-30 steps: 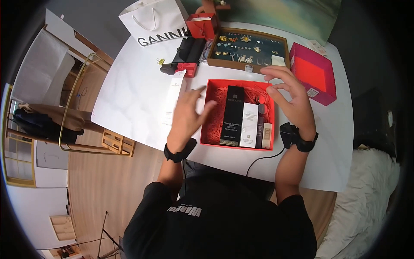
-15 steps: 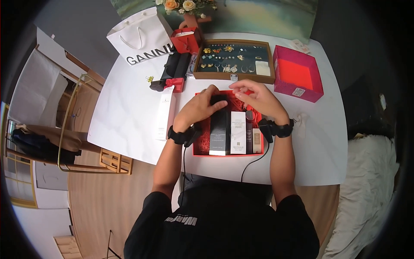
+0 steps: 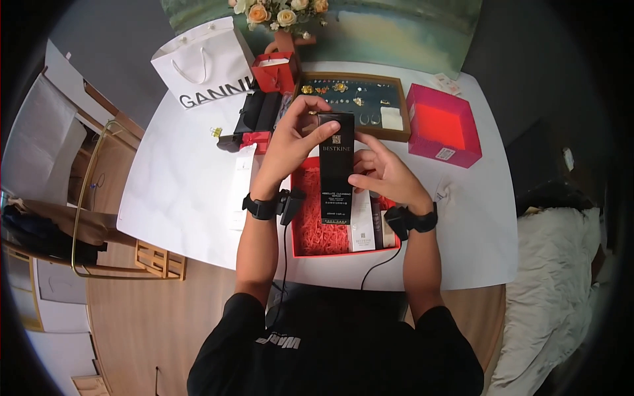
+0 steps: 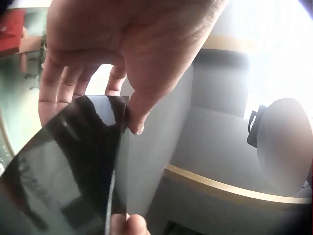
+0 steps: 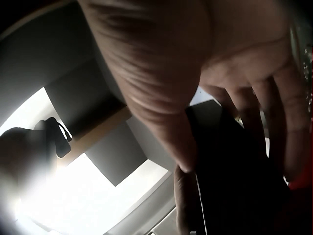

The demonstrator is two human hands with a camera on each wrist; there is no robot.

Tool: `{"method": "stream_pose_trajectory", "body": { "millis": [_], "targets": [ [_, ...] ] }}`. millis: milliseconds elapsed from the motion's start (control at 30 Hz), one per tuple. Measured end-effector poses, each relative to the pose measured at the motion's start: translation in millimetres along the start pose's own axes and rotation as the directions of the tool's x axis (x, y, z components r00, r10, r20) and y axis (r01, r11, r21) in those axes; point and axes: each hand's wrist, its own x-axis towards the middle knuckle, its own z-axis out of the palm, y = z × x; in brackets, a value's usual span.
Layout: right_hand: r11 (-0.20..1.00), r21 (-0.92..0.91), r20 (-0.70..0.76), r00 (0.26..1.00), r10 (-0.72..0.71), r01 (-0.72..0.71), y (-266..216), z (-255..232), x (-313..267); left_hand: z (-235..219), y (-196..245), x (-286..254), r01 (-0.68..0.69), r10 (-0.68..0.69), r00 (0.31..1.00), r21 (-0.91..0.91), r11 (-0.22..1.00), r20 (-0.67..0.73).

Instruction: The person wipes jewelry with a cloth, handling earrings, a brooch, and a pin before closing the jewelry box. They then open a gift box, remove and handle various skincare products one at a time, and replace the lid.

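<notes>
Both hands hold a tall black box (image 3: 336, 165) with "BESTKINE" lettering above an open red box (image 3: 317, 254). My left hand (image 3: 294, 142) grips its upper end, thumb on the front face; in the left wrist view the thumb lies along an edge of the glossy black box (image 4: 73, 166). The right hand (image 3: 389, 177) holds its right side lower down, thumb at the front edge. Red shredded paper (image 3: 314, 231) fills the red box, where a white box (image 3: 361, 228) and smaller dark and beige items lie at the right.
A tall white box (image 3: 243, 191) is left of the red box. Behind are a jewellery case (image 3: 404, 89), black cases (image 3: 259, 112), a small red bag (image 3: 275, 74) and a white GANNI bag (image 3: 201, 63). An open magenta box (image 3: 444, 125) stands at the back right.
The hands have come down to the black box, taken hold of it and lifted it out of the red box. The head view has shifted slightly.
</notes>
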Motion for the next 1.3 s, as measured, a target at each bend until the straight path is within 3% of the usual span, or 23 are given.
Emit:
{"method": "stream_pose_trajectory", "body": {
  "millis": [33, 133, 233, 433, 533, 633, 700, 767, 800, 867, 933, 1000, 1067, 1133, 1233, 1300],
  "targets": [
    [1.000, -0.012, -0.008, 1.000, -0.003, 0.003, -0.4, 1.1, 1.8, -0.1, 0.1, 2.4, -0.011, 0.011, 1.000, -0.007, 1.000, 0.006],
    [0.979, 0.185, -0.161, 0.985, -0.058, 0.088, 6.0, -0.9, 6.1, 1.5, -6.6, -2.8, 0.032, -0.038, 0.998, -0.106, 0.994, -0.056],
    [0.976, 0.152, -0.222, 0.968, -0.117, 0.153, 25.4, -9.4, 18.5, -5.1, -26.9, -4.3, 0.116, -0.099, 0.991, -0.202, 0.972, 0.093],
    [0.965, 0.219, -0.233, 0.968, -0.093, 0.146, 32.2, -3.8, 25.9, -10.7, -38.4, -1.0, 0.150, -0.141, 0.989, -0.250, 0.956, 0.054],
    [0.894, 0.432, -0.200, 0.979, -0.037, 0.122, 35.4, -4.3, 27.9, -10.8, -35.6, -1.6, 0.143, -0.138, 0.990, -0.354, 0.924, 0.040],
    [0.850, 0.518, -0.148, 0.989, -0.023, 0.097, 22.1, 0.4, 23.1, -8.7, -42.2, -0.9, 0.154, -0.150, 0.988, -0.435, 0.887, 0.045],
    [0.880, 0.465, -0.155, 0.988, -0.029, 0.098, 17.4, 1.9, 21.3, -6.3, -46.4, 0.4, 0.074, -0.059, 0.997, -0.398, 0.914, 0.051],
    [0.956, 0.186, -0.250, 0.952, -0.179, 0.228, 16.2, 3.1, 24.3, -7.5, -37.2, -2.6, 0.087, -0.076, 0.996, -0.298, 0.951, 0.051],
    [0.955, 0.187, -0.250, 0.952, -0.178, 0.228, 18.1, 0.7, 23.8, -7.7, -33.5, -4.2, 0.100, -0.092, 0.994, -0.193, 0.976, 0.050],
    [0.980, 0.079, -0.228, 0.960, -0.160, 0.182, 21.8, -3.7, 22.9, -5.2, -31.8, -6.5, 0.083, -0.075, 0.996, -0.162, 0.983, 0.053],
    [0.973, 0.115, -0.230, 0.958, -0.172, 0.202, 21.2, -2.8, 21.8, -5.1, -34.1, -6.9, 0.066, -0.059, 0.997, -0.129, 0.989, 0.058],
    [0.963, 0.150, -0.232, 0.955, -0.184, 0.222, 18.9, -1.8, 20.5, -6.7, -43.0, -5.6, 0.131, -0.130, 0.991, -0.274, 0.953, 0.024],
    [0.948, 0.279, -0.256, 0.963, -0.081, 0.154, 16.7, -1.8, 18.4, -6.2, -35.1, -5.6, 0.151, -0.152, 0.988, -0.320, 0.935, 0.024],
    [0.963, 0.217, -0.266, 0.959, -0.098, 0.158, 9.8, 0.7, 16.7, -5.1, -32.5, -4.7, 0.170, -0.173, 0.985, -0.366, 0.915, 0.025],
    [0.969, 0.112, -0.294, 0.939, -0.181, 0.222, 14.2, 2.5, 22.4, -3.1, -37.2, -3.8, 0.086, -0.084, 0.996, -0.393, 0.916, 0.023],
    [0.958, 0.073, -0.310, 0.919, -0.244, 0.279, 17.2, 1.6, 24.0, -3.6, -45.1, -5.1, -0.017, 0.033, 0.998, -0.286, 0.958, 0.051]
  ]
}}
